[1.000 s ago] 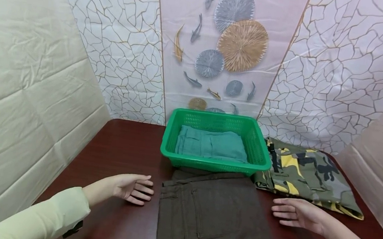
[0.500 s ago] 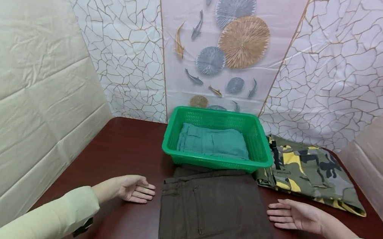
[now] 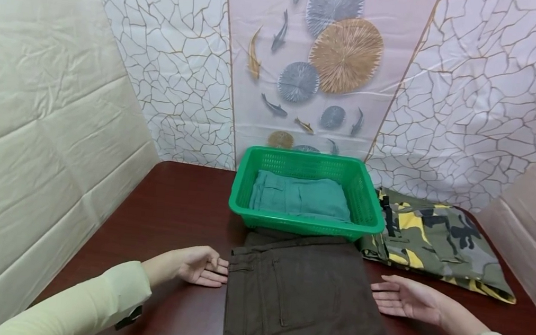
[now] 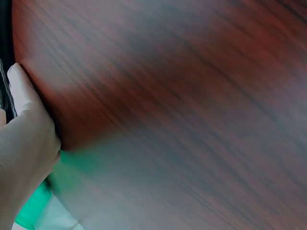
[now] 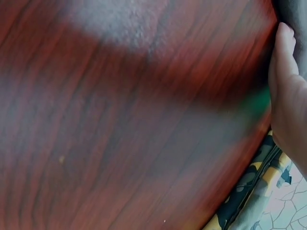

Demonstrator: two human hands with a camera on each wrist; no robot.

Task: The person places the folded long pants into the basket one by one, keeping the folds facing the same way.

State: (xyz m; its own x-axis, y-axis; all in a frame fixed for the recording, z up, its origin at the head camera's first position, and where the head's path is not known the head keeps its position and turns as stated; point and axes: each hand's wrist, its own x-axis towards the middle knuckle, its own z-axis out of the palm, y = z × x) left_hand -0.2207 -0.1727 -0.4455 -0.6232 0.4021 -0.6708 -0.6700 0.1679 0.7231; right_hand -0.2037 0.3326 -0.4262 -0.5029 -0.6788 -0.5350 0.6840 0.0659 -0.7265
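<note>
Dark brown trousers (image 3: 309,299), folded into a flat block, lie on the table between both hands. At their left edge, my left hand (image 3: 204,267) lies palm up with straight fingers, the fingertips right at the cloth. On the other side my right hand (image 3: 407,299) has its palm turned up too, its straight fingertips right at the trousers' right edge. In the left wrist view the left hand (image 4: 26,124) is at the frame's left border beside the dark cloth. The right wrist view has the right hand (image 5: 288,91) along the cloth's edge.
Behind the trousers stands a green plastic basket (image 3: 305,228) holding folded teal trousers (image 3: 301,196). Folded camouflage trousers (image 3: 443,244) with yellow patches lie to the basket's right. The dark red wooden table (image 3: 163,211) meets patterned fabric walls at the back and sides.
Both hands have moved inward, the left to the right and the right to the left, up to the brown trousers' edges. The view has shifted slightly; the trousers lie as before.
</note>
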